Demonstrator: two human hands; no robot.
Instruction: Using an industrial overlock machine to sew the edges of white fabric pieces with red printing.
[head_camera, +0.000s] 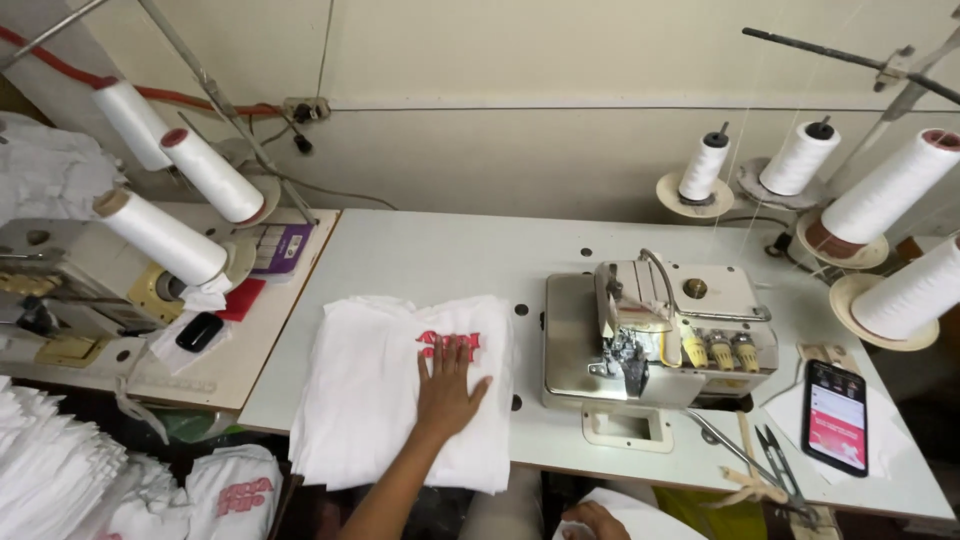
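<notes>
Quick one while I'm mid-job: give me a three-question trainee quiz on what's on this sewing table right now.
1. True or false: the left hand lies flat on the stack of white fabric.
2. Which lies nearest the table's right front corner? A) phone B) sewing machine C) the fabric stack
3. Fill in: the print on the top piece of fabric is ____ in colour.

Key
1. True; the palm is down, fingers spread, just below the print.
2. A. Small thread snips lie just left of it.
3. Red.

The right hand barely shows at the bottom edge, on white cloth.
</notes>
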